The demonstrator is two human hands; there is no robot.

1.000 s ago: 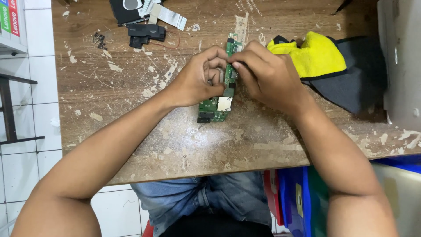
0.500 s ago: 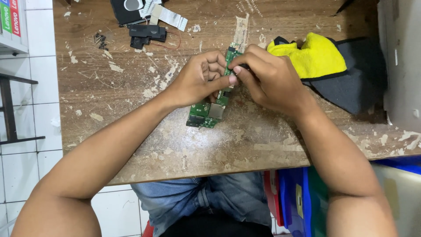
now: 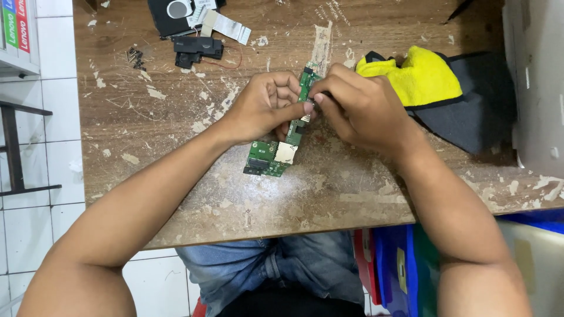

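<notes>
One green circuit board [image 3: 276,149], long and narrow, angled over the scarred wooden table [image 3: 176,135], its wider lower end near the table's front edge. Two hands on its upper half: left hand [image 3: 264,105] curled, thumb and fingers closed on the board's left edge; right hand [image 3: 361,105] curled too, fingertips [image 3: 320,97] pinched on the board just beside the left thumb. One yellow cloth [image 3: 420,79] lying on one dark grey cloth [image 3: 470,114], right of the hands. One black speaker module [image 3: 197,50] far left, with one white flat ribbon cable [image 3: 226,26] above it. A few small dark screws [image 3: 135,56] clustered nearby. Blue plastic bins [image 3: 399,264] under the table's front edge.
</notes>
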